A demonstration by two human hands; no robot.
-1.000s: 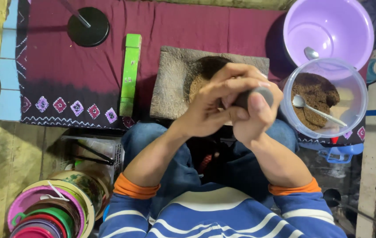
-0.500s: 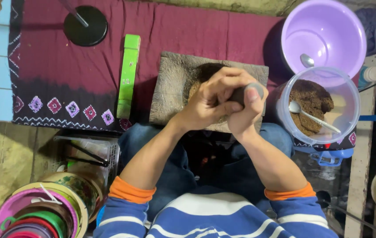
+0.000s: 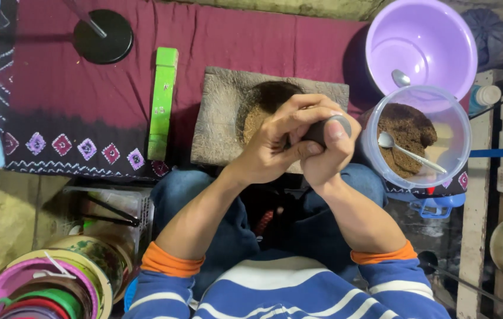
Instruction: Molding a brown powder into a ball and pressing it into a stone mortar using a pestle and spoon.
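Two hands wrapped together around one dark pestle (image 3: 322, 130), held near upright over the hollow of a rough stone mortar slab (image 3: 222, 118). Left hand (image 3: 275, 147) curls its fingers over the top and front of the handle; right hand (image 3: 328, 153) clamps from the other side, thumb pressed on the rounded grey end. Both closed tight on the tool, no gap visible between palms. The doubled grip probably serves to bear weight straight down into the hollow.

Brown ground material (image 3: 254, 121) lies in the hollow, partly hidden behind the knuckles; the pestle's working end is not visible, so contact with the material cannot be confirmed.

The slab rests on a maroon patterned cloth (image 3: 86, 94) spread on the floor, directly in front of the person's knees, centred for a two-handed stroke.

Just right of the slab: a clear plastic tub (image 3: 458, 118) holding dark brown crumbly matter and a metal spoon (image 3: 408, 150), likely kept within reach of the right hand. Behind it, a lilac bucket (image 3: 423, 41) with a second spoon inside. Left of the slab, a green bar (image 3: 163, 100) lies lengthwise on the cloth. Further back left, a black round base (image 3: 104, 38). Stacked coloured bowls (image 3: 45, 283) sit by the left elbow.
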